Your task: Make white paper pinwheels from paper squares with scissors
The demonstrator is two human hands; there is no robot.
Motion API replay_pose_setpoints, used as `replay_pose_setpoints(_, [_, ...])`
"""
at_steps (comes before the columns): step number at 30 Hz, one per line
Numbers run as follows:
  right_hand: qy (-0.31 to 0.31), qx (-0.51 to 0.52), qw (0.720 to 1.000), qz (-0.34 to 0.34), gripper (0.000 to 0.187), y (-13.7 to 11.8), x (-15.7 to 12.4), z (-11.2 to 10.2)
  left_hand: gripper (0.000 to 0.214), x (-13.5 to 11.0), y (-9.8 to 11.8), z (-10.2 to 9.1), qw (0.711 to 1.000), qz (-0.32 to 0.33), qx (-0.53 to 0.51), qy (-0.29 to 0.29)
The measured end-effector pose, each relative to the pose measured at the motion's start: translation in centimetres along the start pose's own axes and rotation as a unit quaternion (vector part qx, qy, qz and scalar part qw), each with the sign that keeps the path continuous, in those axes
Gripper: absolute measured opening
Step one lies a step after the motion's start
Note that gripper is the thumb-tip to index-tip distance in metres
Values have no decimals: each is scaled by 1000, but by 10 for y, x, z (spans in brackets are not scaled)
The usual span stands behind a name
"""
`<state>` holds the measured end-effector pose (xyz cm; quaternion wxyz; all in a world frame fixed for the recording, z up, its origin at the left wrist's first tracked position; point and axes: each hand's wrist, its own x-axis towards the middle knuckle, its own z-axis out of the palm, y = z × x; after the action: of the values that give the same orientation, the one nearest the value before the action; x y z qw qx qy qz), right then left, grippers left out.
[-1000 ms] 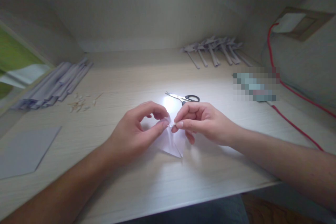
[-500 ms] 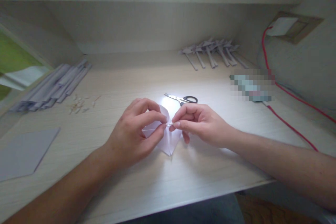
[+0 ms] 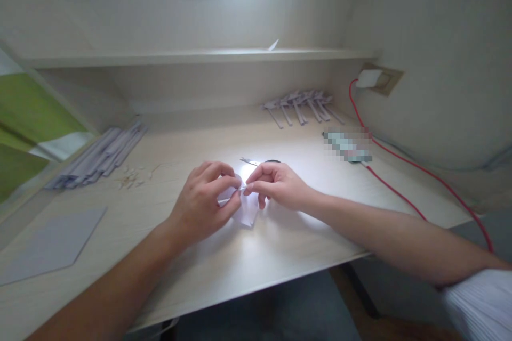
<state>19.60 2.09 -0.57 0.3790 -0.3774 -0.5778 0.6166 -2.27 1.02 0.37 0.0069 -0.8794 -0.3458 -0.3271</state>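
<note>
A white paper pinwheel head with folded-in points is held just above the desk, partly covered by my fingers. My left hand pinches its middle between thumb and fingers from the left. From the right, the thumb and index finger of my right hand close on the same centre, where a tiny pale piece shows; what exactly it is I cannot make out. Behind my right hand lie scissors, blades pointing left and handles mostly hidden.
Finished paper pinwheels on sticks lie at the back right. Rolled paper sticks are piled at left, near small pale bits and flat paper. A blurred-out phone-like object and red cable lie right, below a shelf.
My view has tilted upward, bringing a window and dark curtain into sight. Both hands stay pinched at the pinwheel's centre, and the scissors' handles are now more covered.
</note>
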Motion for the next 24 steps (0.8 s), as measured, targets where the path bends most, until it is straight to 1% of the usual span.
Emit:
replay_pose_setpoints(4, [12, -18, 1000, 0, 10, -2, 5, -4, 13, 2, 1, 2, 1000, -7, 14, 9])
replay_pose_setpoints(7, [30, -18, 999, -5, 10, -4, 8, -7, 14, 8, 6, 2, 999, -16, 30, 9])
replay_pose_setpoints(10, [45, -13, 999, -24, 11, -14, 7, -10, 14, 18, 14, -2, 998, -12, 49, 25])
replay_pose_setpoints(12, [49, -12, 997, -50, 12, -26, 6, -11, 14, 29, 19, -9, 998, -14, 54, 39])
replay_pose_setpoints(15, [39, -22, 993, -106, 12, -53, 6, -13, 13, 50, 24, -29, 996, -19, 57, 63])
replay_pose_setpoints(19, [-11, -44, 982, -183, 12, -103, 10, -14, 11, 80, 30, -69, 994, -24, 22, 108])
replay_pose_setpoints(22, [-54, -57, 971, -227, 15, -139, 9, -12, 11, 96, 38, -97, 991, -8, -24, 131])
replay_pose_setpoints(24, [-60, -67, 961, -260, 15, -157, 7, -9, 11, 102, 42, -111, 988, 12, -19, 153])
